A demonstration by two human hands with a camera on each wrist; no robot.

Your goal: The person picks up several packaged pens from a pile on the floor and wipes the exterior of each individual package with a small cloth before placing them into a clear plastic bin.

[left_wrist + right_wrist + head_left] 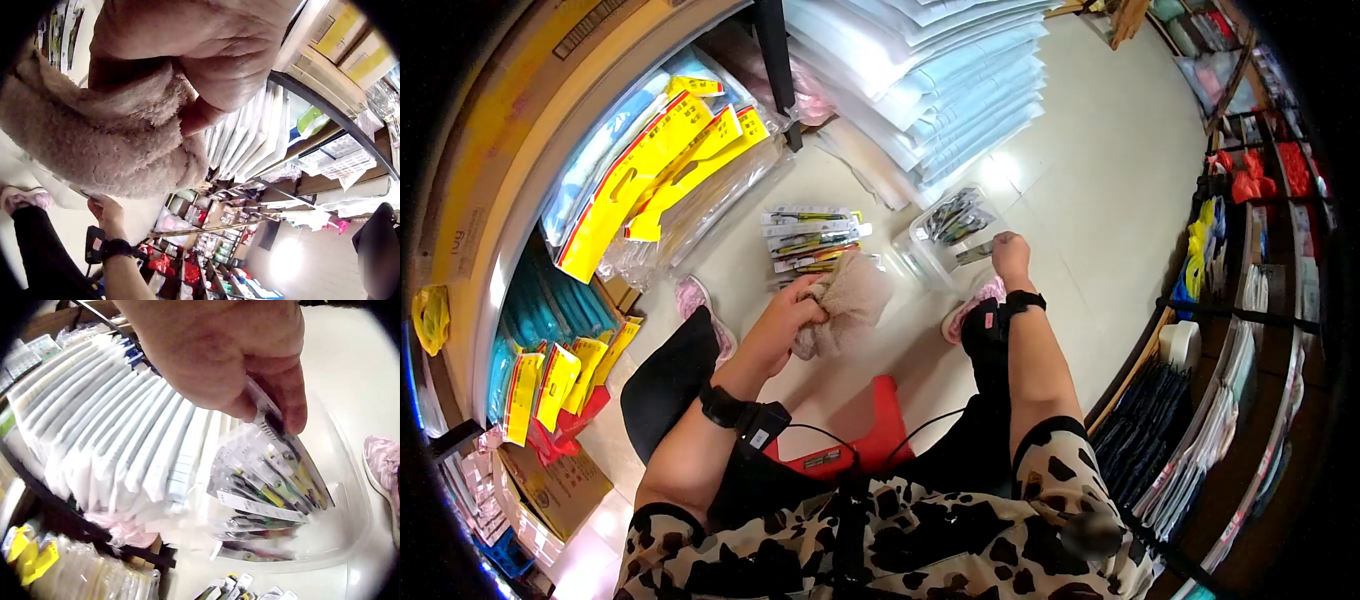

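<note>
A beige cloth is bunched in the left hand, above the floor; in the left wrist view the fingers and thumb pinch the fuzzy cloth. The right hand pinches the end of a slim clear package over a clear plastic bin. More packaged items lie inside the bin, some with black, green and yellow parts. In the head view the right hand is at the bin's right side. Left of the bin, a row of similar packages lies on the floor.
Stacked white plastic-wrapped packs stand beyond the bin. Yellow-labelled packages fill a shelf at the left, and hanging goods line the right. A red stool is between the person's legs.
</note>
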